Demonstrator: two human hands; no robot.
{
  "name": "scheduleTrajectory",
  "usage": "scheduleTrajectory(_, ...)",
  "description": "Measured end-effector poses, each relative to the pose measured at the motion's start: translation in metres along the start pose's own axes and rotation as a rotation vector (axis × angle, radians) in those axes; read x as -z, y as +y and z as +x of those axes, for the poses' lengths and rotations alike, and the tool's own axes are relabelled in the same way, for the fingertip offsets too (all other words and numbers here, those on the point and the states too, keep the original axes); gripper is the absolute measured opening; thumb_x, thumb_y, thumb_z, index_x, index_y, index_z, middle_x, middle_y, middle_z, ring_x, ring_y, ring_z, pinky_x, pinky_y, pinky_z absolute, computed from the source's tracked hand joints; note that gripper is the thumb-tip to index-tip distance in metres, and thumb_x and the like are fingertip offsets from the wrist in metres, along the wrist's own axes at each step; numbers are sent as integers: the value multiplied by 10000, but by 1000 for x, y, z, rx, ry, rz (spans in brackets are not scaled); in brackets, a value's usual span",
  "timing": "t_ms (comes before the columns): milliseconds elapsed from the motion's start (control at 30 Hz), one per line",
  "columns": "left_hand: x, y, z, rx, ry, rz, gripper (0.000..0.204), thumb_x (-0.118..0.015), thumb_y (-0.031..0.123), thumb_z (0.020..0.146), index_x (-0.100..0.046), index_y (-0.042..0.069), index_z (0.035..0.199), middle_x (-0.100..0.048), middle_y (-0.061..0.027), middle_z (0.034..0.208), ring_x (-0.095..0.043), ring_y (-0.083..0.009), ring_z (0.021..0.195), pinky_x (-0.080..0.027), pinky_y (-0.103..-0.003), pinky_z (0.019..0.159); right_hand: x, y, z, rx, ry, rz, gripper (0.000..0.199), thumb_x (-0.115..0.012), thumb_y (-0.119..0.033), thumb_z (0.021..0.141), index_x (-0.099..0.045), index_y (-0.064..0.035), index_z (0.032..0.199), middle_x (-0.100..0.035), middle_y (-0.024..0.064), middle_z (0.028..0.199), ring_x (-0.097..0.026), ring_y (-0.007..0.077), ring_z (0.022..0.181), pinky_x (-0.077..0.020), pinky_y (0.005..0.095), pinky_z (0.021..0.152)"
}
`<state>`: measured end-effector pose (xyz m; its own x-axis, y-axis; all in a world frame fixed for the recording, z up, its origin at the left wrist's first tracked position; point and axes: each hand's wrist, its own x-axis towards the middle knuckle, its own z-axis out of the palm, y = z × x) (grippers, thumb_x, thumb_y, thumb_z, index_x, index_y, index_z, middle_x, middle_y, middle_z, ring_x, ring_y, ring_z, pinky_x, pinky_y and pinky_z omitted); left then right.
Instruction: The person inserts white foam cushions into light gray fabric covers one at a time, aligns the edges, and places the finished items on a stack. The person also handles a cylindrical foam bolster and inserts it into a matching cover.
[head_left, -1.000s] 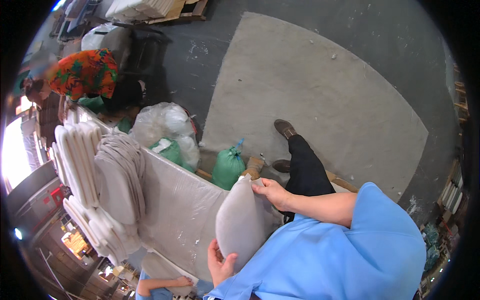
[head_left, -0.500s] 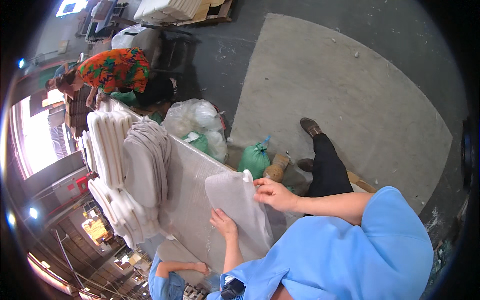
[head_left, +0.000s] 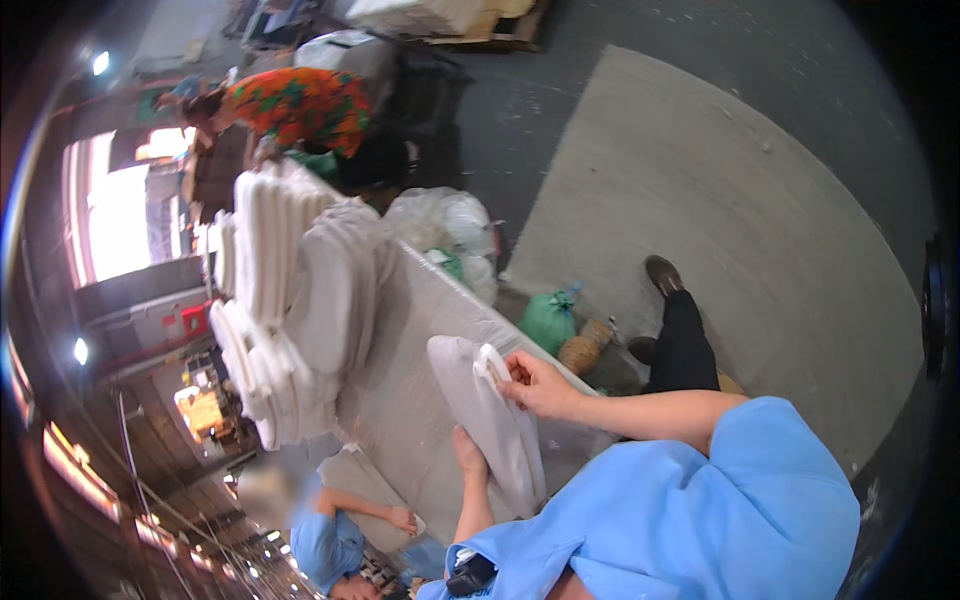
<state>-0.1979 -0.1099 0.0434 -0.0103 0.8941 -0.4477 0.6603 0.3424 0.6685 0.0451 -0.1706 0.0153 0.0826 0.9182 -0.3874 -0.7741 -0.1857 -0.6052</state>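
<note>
Pads: two [head_left: 495, 420] in hand, stood on edge on the table [head_left: 420, 400]. Stacks [head_left: 290, 310] of more pads beyond the hands, too many to count. Right hand [head_left: 535, 385]: fingers closed, pinching the pads' upper edge. Left hand [head_left: 468, 458]: flat, open, pressed against the pads' near side. Green bag [head_left: 548, 320]: one, on the floor beyond the right hand.

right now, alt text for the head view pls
A person in a blue shirt holds a pale grey pad on edge on a grey table, right hand gripping its top, left hand against its side. Stacks of similar pads stand behind.
</note>
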Motion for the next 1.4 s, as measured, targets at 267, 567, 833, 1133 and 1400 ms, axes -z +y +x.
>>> scheduleTrajectory(267,5,20,4,383,-166,-749,690,-352,528,1137,-656,-64,1320,-694,-206,1299,-647,-314,1221,-477,-437,1072,-93,-46,16,381,-61,-179,331,-788,-199,959,-596,-63,1192,-583,-21,829,-540,81,735,-482,276,674)
scheduleTrajectory(567,-1,-8,-23,416,-224,-988,703,-338,538,1138,-654,-59,1331,-691,-202,1308,-643,-308,1226,-475,-431,1077,-129,-126,13,505,-409,-659,812,-752,-136,930,-381,-177,1651,-528,26,708,-529,133,645,-469,327,642)
scheduleTrajectory(833,-5,-14,-80,450,-202,-1115,714,-325,548,1139,-652,-54,1342,-689,-198,1315,-640,-303,1231,-473,-425,1081,-142,-148,-4,556,-614,-751,644,-721,-91,932,-561,-171,1551,-521,57,713,-489,140,622,-458,312,609)
scheduleTrajectory(1133,-50,24,-55,365,-209,-1361,727,-310,558,1140,-649,-49,1353,-686,-193,1323,-636,-298,1236,-472,-418,1086,-171,-149,38,558,-671,-747,542,-702,-82,934,-635,-153,1467,-553,73,728,-501,135,631,-469,308,619)
scheduleTrajectory(1400,-60,61,7,272,-163,-1507,739,-298,567,1141,-647,-45,1363,-684,-189,1331,-633,-293,1240,-470,-412,1090,-190,-89,142,429,-516,-951,464,-673,-170,927,-684,-126,1389,-629,93,739,-581,171,676,-509,340,692)
